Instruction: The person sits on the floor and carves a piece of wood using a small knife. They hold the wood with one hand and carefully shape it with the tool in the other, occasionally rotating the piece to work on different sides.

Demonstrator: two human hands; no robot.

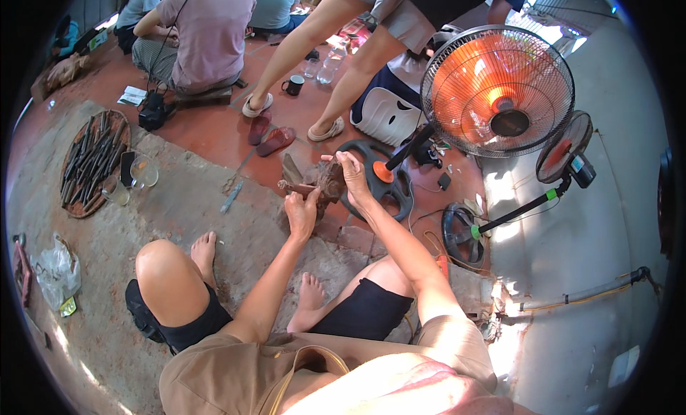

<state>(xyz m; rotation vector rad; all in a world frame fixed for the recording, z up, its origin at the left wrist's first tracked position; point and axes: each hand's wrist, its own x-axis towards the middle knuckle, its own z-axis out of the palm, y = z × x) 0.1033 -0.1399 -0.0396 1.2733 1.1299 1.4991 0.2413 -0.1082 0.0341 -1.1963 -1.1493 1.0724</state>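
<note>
In front of me, both hands are at a brown, irregular wooden carving (329, 183). My left hand (301, 209) is closed on its near left side, where a narrow brown piece juts out past the fingers; I cannot tell whether that piece is separate. My right hand (352, 175) is raised at the carving's right side, fingers bent against its upper edge. Some of the carving is hidden behind my fingers. A block-like wooden support seems to stand beneath it, but its outline is unclear.
To the left, a round basket (68, 197) holds several dark, stick-like tools, beside glasses (144, 170) and a dark phone (127, 168). A large standing fan (498, 91) rises at right, near a smaller fan (564, 147). A person (300, 61) stands ahead; others sit behind.
</note>
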